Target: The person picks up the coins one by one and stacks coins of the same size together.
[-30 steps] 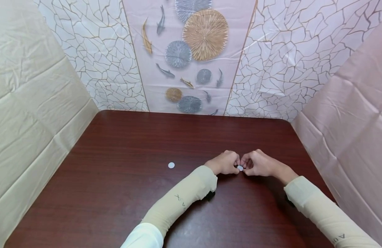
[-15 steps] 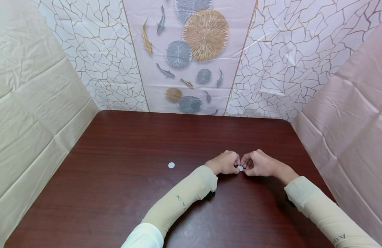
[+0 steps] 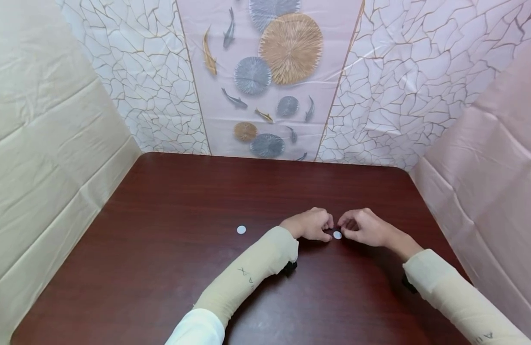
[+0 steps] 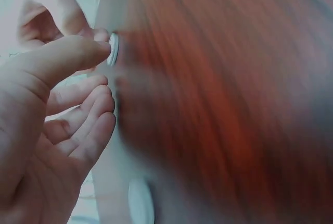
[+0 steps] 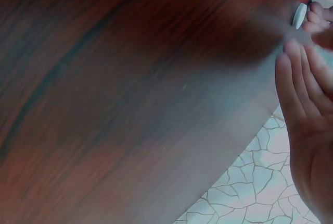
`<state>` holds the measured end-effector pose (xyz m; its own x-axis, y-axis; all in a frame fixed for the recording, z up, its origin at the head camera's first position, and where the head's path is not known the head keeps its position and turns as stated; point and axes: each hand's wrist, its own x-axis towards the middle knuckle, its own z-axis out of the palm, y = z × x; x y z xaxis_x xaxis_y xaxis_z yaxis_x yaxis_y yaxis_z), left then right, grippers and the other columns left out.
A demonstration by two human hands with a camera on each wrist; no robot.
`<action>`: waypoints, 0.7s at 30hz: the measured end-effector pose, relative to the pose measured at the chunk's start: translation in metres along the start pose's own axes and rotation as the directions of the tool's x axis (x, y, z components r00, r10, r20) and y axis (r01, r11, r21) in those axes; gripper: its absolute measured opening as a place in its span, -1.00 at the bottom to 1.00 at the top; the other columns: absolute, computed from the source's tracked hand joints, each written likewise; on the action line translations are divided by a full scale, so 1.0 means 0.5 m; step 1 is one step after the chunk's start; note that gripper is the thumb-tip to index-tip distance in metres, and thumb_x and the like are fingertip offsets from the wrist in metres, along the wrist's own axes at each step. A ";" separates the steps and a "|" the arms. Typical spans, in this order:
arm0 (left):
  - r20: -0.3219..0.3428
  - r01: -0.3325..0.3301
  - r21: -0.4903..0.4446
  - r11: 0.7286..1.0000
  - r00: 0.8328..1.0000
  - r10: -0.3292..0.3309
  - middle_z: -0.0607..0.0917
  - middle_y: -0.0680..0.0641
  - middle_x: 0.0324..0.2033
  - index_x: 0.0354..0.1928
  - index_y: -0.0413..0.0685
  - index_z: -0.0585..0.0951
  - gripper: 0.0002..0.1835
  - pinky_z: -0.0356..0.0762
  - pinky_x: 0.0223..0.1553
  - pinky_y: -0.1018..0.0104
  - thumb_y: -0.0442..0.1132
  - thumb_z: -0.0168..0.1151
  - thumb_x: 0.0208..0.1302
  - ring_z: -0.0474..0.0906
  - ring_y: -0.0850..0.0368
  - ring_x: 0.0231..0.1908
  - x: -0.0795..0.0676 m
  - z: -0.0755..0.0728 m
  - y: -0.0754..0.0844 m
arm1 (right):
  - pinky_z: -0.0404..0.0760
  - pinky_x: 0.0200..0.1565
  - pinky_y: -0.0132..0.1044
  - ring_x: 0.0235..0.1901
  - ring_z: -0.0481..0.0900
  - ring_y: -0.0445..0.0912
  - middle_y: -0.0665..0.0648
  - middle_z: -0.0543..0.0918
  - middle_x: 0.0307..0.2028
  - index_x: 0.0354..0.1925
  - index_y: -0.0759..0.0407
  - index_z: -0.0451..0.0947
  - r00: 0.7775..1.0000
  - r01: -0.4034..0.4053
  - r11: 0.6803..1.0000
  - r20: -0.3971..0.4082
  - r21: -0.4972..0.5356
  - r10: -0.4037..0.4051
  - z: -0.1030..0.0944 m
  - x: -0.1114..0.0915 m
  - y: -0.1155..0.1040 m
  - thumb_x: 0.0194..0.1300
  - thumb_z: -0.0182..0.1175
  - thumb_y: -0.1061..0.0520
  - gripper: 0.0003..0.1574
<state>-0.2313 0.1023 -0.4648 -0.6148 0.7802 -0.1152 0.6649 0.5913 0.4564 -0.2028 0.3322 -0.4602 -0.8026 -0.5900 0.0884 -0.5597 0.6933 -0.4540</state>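
A small white disc (image 3: pixel 337 235) lies on the dark red table (image 3: pixel 183 278), in the gap between my two hands. My left hand (image 3: pixel 310 224) is just left of it, fingers loosely bent and thumb stretched toward the disc. In the left wrist view, the thumb tip overlaps the disc's edge (image 4: pixel 113 52). On the other side, my right hand (image 3: pixel 365 227) has its fingertips close to the disc's right rim, with the fingers gently bent. The right wrist view shows its long fingers (image 5: pixel 294 81) extended below the disc (image 5: pixel 299 16). Neither hand grips anything.
Another white disc (image 3: pixel 241 230) lies flat farther left, beyond my left sleeve (image 3: pixel 248 273). Cream cloth walls stand at the left (image 3: pixel 75 158) and right (image 3: pixel 485 158). Behind the table's far edge hangs a patterned cloth (image 3: pixel 257 96).
My fingers and thumbs have come away from the disc, and a gap has opened between the hands. The disc now lies flat between them. The view has shifted slightly.
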 end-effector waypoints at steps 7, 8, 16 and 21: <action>-0.066 0.053 0.076 0.996 0.997 -0.048 0.60 -0.04 0.12 0.25 -0.07 0.60 -0.60 0.54 0.17 0.33 -0.07 0.27 0.49 0.55 0.09 0.12 -0.051 -0.049 -0.030 | 0.75 -0.01 0.06 -0.08 0.79 0.05 0.20 0.82 -0.09 0.01 0.31 0.74 0.977 -0.011 0.990 -0.211 -0.138 -0.018 -0.017 0.006 -0.019 0.40 0.30 0.27 -0.75; -0.080 0.057 0.087 0.995 0.995 -0.050 0.59 -0.05 0.15 0.28 -0.07 0.58 -0.58 0.53 0.21 0.31 -0.08 0.27 0.48 0.54 0.07 0.16 -0.060 -0.059 -0.034 | 0.72 0.06 0.12 0.00 0.78 0.12 0.25 0.80 -0.02 0.07 0.32 0.71 0.975 -0.030 0.989 -0.220 -0.142 -0.002 -0.022 0.006 -0.023 0.43 0.28 0.25 -0.71; -0.195 0.112 0.222 0.969 0.978 -0.069 0.43 -0.10 0.45 0.56 -0.01 0.35 -0.31 0.42 0.43 -0.03 0.02 0.26 0.49 0.37 -0.09 0.42 -0.147 -0.129 -0.096 | 0.32 0.47 0.28 0.53 0.33 0.31 0.39 0.36 0.53 0.55 0.28 0.30 0.977 -0.181 0.956 -0.152 -0.232 0.148 -0.057 0.000 -0.042 0.62 0.11 -0.05 -0.26; -0.256 0.175 0.267 0.948 0.961 -0.105 0.28 -0.17 0.60 0.66 -0.04 0.18 -0.19 0.28 0.54 -0.14 0.05 0.22 0.52 0.22 -0.18 0.58 -0.216 -0.160 -0.155 | 0.15 0.52 0.35 0.62 0.10 0.35 0.41 0.18 0.62 0.61 0.28 0.18 0.975 -0.212 0.928 -0.127 -0.305 0.181 -0.059 -0.005 -0.040 0.61 0.10 -0.16 -0.13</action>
